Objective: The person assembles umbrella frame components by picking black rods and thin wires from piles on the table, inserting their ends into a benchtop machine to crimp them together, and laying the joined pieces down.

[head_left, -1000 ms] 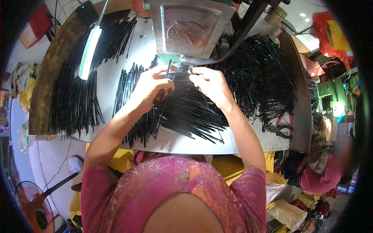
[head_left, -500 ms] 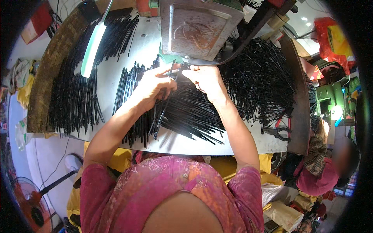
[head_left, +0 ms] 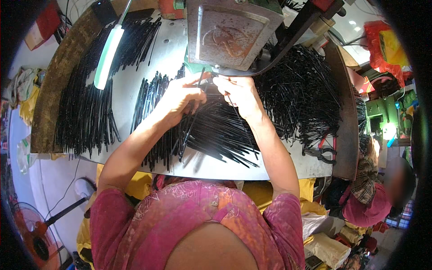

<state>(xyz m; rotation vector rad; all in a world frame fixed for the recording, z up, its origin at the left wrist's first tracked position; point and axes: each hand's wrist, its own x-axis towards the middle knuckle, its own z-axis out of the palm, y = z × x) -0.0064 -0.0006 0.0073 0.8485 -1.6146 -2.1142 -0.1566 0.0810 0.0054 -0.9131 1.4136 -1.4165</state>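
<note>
My left hand point(head_left: 179, 100) is closed around a thin black rod point(head_left: 189, 132), which slants from just below the machine down toward the table's near edge. Beside it, my right hand point(head_left: 240, 93) is in a pinch under the machine head point(head_left: 234, 38). From the right fingers another thin black rod point(head_left: 232, 104) seems to run down over the pile. Both sets of fingertips nearly meet at the machine's lower end, where the working point is hidden. A fanned pile of black rods point(head_left: 220, 130) lies beneath my hands.
More black rods point(head_left: 85, 108) lie at the left, and a tangled heap point(head_left: 301, 94) at the right. Pliers point(head_left: 320, 154) rest near the right edge. A lit lamp point(head_left: 108, 58) hangs over the left side. A raised rim point(head_left: 49, 99) borders the table. Another person point(head_left: 366, 204) sits far right.
My right hand has shifted slightly, and the rod below its fingers shows more plainly. The left hand and its rod stay nearly in place.
</note>
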